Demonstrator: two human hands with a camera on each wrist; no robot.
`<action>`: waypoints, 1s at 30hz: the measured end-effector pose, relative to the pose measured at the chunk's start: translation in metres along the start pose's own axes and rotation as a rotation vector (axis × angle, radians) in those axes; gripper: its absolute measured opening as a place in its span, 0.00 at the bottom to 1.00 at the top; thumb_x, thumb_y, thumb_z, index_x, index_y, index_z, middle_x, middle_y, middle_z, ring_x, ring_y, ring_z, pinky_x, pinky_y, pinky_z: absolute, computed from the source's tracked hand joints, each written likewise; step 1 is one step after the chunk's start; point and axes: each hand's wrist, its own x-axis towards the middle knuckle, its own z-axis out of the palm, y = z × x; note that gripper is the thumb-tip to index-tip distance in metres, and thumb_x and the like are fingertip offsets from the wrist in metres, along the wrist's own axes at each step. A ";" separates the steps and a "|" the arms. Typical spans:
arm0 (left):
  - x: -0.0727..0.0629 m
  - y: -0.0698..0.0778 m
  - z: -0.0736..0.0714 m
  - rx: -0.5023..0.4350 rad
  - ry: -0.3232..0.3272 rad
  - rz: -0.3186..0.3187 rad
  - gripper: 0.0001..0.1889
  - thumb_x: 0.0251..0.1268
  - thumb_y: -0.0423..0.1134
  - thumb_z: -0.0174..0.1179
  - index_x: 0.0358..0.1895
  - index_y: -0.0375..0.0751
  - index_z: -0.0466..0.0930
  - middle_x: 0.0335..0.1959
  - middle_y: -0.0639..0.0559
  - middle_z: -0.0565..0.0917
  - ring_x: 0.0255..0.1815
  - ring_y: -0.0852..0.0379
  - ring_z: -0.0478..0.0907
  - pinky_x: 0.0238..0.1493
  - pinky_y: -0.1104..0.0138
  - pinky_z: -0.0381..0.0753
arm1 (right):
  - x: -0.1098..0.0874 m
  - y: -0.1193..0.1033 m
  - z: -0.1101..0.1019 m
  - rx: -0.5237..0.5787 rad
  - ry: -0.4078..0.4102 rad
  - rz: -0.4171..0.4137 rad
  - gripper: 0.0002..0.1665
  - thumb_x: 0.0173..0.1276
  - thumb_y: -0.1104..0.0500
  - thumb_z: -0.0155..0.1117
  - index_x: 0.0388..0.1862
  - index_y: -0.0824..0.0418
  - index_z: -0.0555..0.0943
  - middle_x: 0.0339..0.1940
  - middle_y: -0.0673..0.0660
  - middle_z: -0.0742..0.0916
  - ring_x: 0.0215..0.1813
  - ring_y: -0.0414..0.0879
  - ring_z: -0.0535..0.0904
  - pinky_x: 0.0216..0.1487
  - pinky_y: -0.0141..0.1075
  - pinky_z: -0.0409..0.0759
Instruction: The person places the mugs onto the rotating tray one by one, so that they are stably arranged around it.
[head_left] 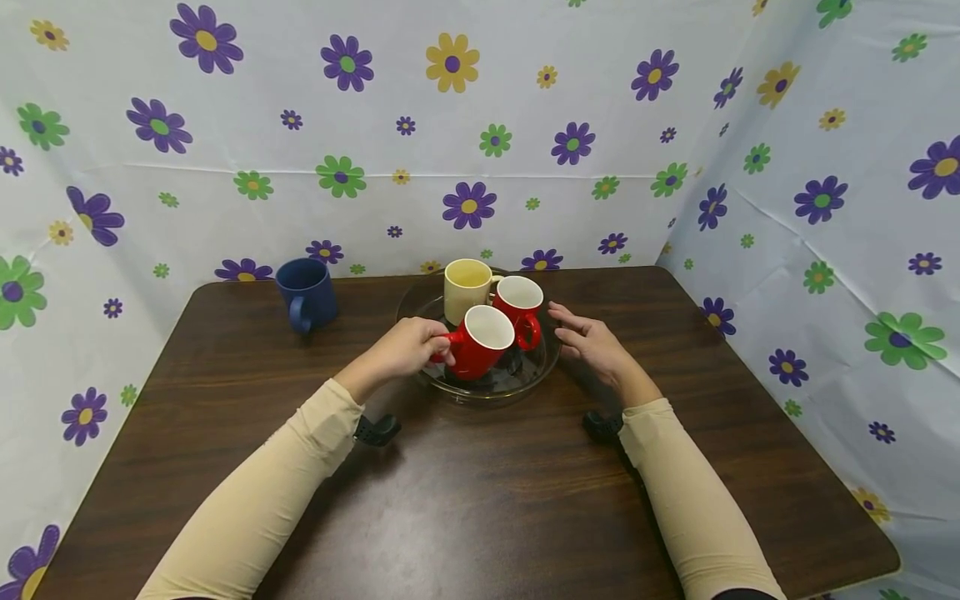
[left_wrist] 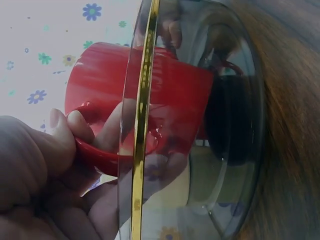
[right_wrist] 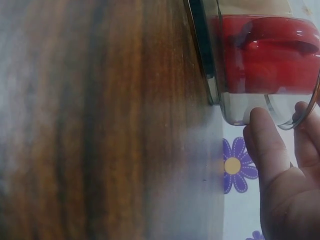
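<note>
My left hand grips the handle of a red mug with a white inside, tilted over the front of a round glass tray. In the left wrist view the red mug shows partly through the tray's clear wall, with its gold rim across it. Behind it in the tray stand a second red mug and a pale yellow mug. My right hand is at the tray's right edge, fingers extended. In the right wrist view its fingertips are right at the glass wall.
A dark blue mug stands on the wooden table at the back left, outside the tray. Flower-patterned white sheets hang close behind the table and along its right side.
</note>
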 end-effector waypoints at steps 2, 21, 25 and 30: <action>0.000 0.001 0.001 0.015 0.008 0.002 0.09 0.76 0.37 0.58 0.38 0.38 0.87 0.32 0.48 0.89 0.36 0.45 0.81 0.37 0.63 0.81 | 0.000 0.000 0.000 -0.002 0.002 0.000 0.30 0.80 0.63 0.55 0.78 0.64 0.66 0.83 0.51 0.61 0.83 0.52 0.50 0.73 0.59 0.63; -0.001 -0.002 0.003 0.185 0.152 -0.007 0.08 0.72 0.38 0.62 0.44 0.38 0.88 0.34 0.49 0.89 0.36 0.52 0.85 0.45 0.57 0.85 | -0.002 -0.001 0.001 0.004 0.004 0.006 0.29 0.81 0.64 0.52 0.78 0.64 0.64 0.83 0.51 0.61 0.83 0.54 0.50 0.73 0.59 0.63; -0.003 -0.003 0.001 0.228 0.167 -0.005 0.07 0.71 0.37 0.63 0.43 0.38 0.88 0.33 0.49 0.89 0.35 0.53 0.83 0.49 0.55 0.85 | -0.002 0.000 0.001 0.003 0.005 0.006 0.30 0.81 0.63 0.54 0.78 0.63 0.65 0.83 0.51 0.61 0.83 0.54 0.50 0.73 0.59 0.63; -0.005 -0.002 0.000 0.271 0.184 0.005 0.07 0.71 0.36 0.64 0.43 0.38 0.88 0.32 0.49 0.89 0.33 0.53 0.82 0.47 0.55 0.85 | -0.002 -0.002 0.002 0.008 0.006 -0.002 0.29 0.80 0.63 0.55 0.78 0.63 0.66 0.83 0.51 0.61 0.83 0.53 0.50 0.73 0.59 0.64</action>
